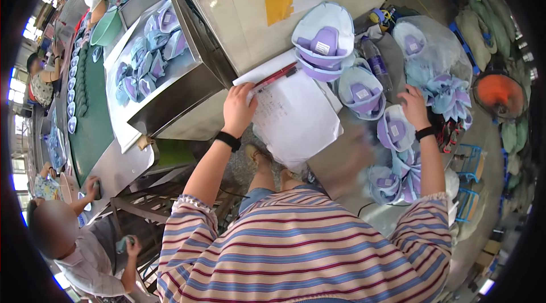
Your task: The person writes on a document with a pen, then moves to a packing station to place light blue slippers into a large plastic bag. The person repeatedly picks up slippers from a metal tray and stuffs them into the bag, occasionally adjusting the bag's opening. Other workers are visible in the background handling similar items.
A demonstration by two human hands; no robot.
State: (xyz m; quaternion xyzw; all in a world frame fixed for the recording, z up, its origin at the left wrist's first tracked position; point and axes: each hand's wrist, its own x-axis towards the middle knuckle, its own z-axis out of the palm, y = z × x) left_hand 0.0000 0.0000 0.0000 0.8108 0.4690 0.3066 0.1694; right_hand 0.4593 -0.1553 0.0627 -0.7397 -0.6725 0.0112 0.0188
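Observation:
My left hand (pixel 238 108) lies flat on the near left edge of a stack of white paper sheets (pixel 296 118), with a red pen (pixel 275 77) lying at the sheets' far edge. My right hand (pixel 413 106) reaches out to the right and rests its fingers on pale blue and lilac moulded shoe parts (pixel 443 89), next to a lilac cup-shaped piece (pixel 396 130). More such lilac pieces (pixel 324 41) are stacked beyond the paper. Both wrists wear black bands.
A clear plastic bag of parts (pixel 432 41) and a plastic bottle (pixel 376 65) lie at the right. A metal tray of blue parts (pixel 151 55) stands at the left beside a green conveyor belt (pixel 94 126). Other people sit at the lower left. An orange fan (pixel 499 92) is at the far right.

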